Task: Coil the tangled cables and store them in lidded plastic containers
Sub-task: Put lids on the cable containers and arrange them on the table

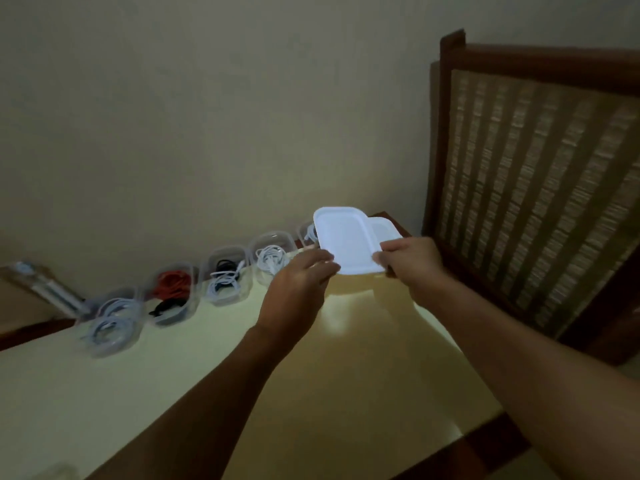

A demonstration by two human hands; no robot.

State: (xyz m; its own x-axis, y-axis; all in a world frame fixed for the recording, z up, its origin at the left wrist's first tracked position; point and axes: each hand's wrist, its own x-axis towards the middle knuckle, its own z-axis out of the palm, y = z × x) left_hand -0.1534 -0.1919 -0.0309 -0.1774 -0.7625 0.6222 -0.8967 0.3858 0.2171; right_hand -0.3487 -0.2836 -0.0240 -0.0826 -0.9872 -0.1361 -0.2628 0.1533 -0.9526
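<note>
Both hands hold a white rectangular plastic lid (343,242) with rounded corners and a raised rim, lifted above the far end of the pale yellow table (346,368). The left hand (298,289) pinches its near-left edge and the right hand (414,261) its right edge. A second white lid (386,230) seems to sit behind it. The clear plastic containers (225,277) stand uncovered along the wall, holding coiled cables (272,259).

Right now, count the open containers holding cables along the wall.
5, lined along the wall: leftmost container, second, third, fourth, and a fifth partly behind the held lid; more may hide there.
</note>
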